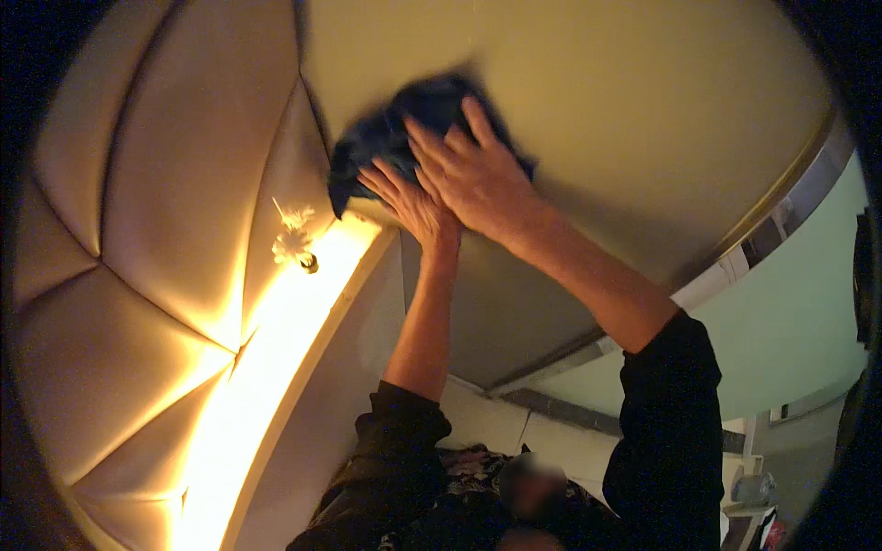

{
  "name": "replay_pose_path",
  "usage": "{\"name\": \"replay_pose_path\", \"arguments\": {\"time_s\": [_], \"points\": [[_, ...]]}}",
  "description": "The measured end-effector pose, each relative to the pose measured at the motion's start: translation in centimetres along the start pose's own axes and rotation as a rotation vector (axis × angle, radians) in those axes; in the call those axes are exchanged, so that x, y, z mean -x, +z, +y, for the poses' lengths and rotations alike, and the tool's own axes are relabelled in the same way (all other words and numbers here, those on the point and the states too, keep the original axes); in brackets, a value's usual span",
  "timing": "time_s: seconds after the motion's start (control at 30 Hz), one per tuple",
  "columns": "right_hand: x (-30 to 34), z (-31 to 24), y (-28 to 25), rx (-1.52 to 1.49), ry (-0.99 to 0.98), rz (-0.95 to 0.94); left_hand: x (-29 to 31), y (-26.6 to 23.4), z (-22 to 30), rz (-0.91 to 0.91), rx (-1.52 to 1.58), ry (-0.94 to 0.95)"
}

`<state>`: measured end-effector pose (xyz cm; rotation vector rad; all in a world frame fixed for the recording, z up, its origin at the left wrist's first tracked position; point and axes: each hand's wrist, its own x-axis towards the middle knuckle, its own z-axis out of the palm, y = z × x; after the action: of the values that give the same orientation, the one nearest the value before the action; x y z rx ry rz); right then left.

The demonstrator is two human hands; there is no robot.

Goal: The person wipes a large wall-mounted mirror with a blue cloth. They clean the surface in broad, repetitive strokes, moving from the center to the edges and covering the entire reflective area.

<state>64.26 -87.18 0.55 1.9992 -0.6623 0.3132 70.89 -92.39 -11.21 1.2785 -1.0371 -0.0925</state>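
The dark blue cloth (434, 101) lay bunched against the pale panel (643, 119), near the padded wall (188, 138), and from where I stood it looked light, soft and limp, hardly fragile. The left hand (415, 208) and right hand (481, 176) lay flat on it, each grip wide, fingers extended; its bunched middle seemed the best place to take hold.

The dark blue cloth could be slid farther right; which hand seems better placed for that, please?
Probably the right hand: it lies farther right on the dark blue cloth, while the left hand sits nearer the lit ledge.
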Motion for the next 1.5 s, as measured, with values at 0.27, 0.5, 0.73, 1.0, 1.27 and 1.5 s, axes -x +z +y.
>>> {"name": "replay_pose_path", "arguments": {"time_s": [0.27,0.5,0.73,1.0,1.27,1.5], "points": [[12.2,-5.4,2.2,-0.187,-0.057,-0.190,13.5,-0.4,-3.2,-0.297,0.200,0.121],[7.3,2.1,-5.0,0.061,0.201,0.005,3.3,-1.8,6.3,-0.145,0.081,0.301],[9.6,3.0,-5.4,-0.009,0.356,0.181,-0.4,1.0,7.4,-0.060,-0.032,0.715],[21.4,-10.0,-0.4,-0.246,0.326,-0.262,17.7,0.3,-9.3,-0.595,0.227,0.373],[19.6,-5.7,-2.5,-0.183,0.544,0.073,11.1,1.5,0.1,-0.291,0.107,0.808],[14.3,5.3,-7.7,0.061,0.702,0.484,2.8,2.9,14.7,-0.043,0.031,0.909]]}}
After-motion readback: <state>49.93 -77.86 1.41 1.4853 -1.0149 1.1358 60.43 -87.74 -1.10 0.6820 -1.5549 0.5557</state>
